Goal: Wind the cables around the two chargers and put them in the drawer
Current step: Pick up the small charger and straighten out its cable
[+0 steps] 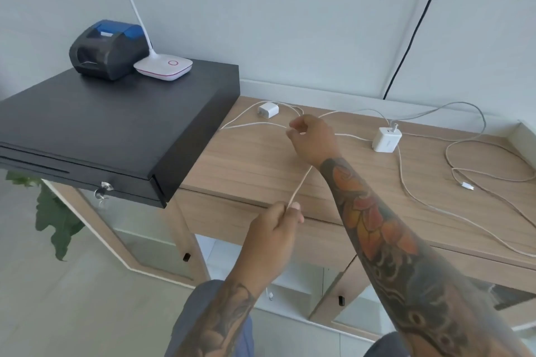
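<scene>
Both the left hand (275,223) and right hand (311,136) pinch the thin white cable (301,182) stretched taut between them; a hard pull could drag the small white cube charger (268,110), far left on the wooden counter (255,159), off its edge

Even, soft daylight; no hard shadows. Faint shade under the black cash drawer (116,124) on the wooden counter (261,159). Wide-angle bowing at frame edges. Slight overall softness, compression smear; forearms at bottom edge mildly blurred. No glare.
</scene>
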